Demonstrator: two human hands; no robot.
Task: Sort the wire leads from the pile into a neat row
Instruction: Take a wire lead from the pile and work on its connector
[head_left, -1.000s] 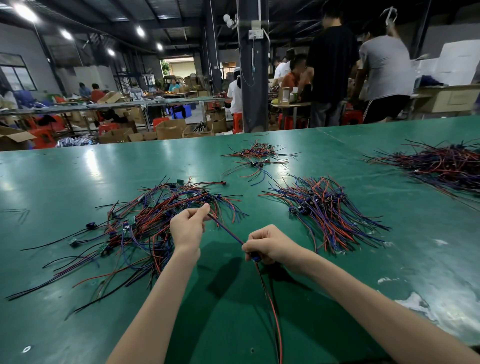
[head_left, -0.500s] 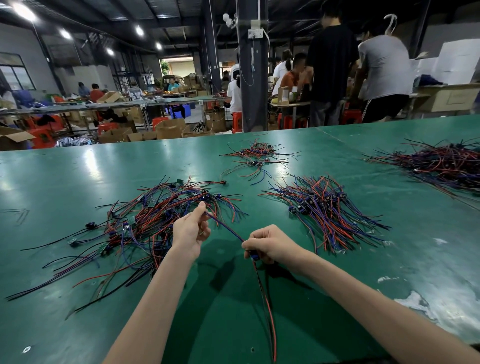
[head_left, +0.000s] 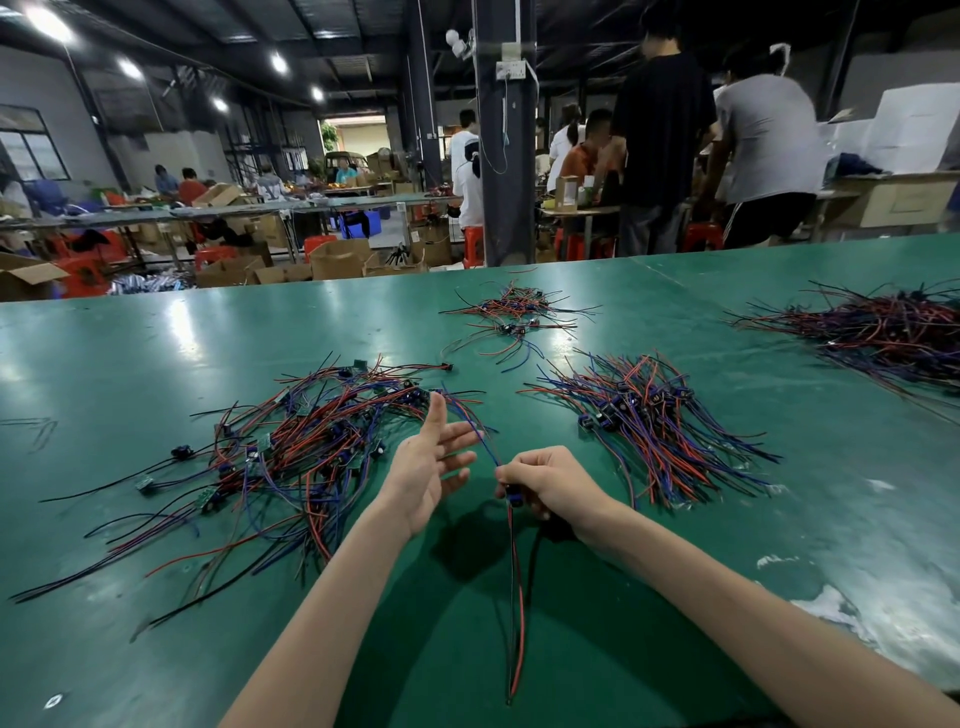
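one wire lead (head_left: 514, 597) is in hand: its dark connector sits pinched in the grip of our right hand (head_left: 545, 480), red and black tails hanging toward us over the counter (head_left: 130, 343), a blue tail running up and away past the left hand. long axis runs near-to-far, roughly straight out from the body. left hand (head_left: 423, 467) is spread, palm up, holding nothing, just beside the blue tail and touching the near edge of the tangled pile (head_left: 291, 452). the sorted row (head_left: 644, 415) lies to the right and farther out, well apart from the lead; the right hand is the nearer one. we judge the lead must swing rightward and lie parallel with that row.
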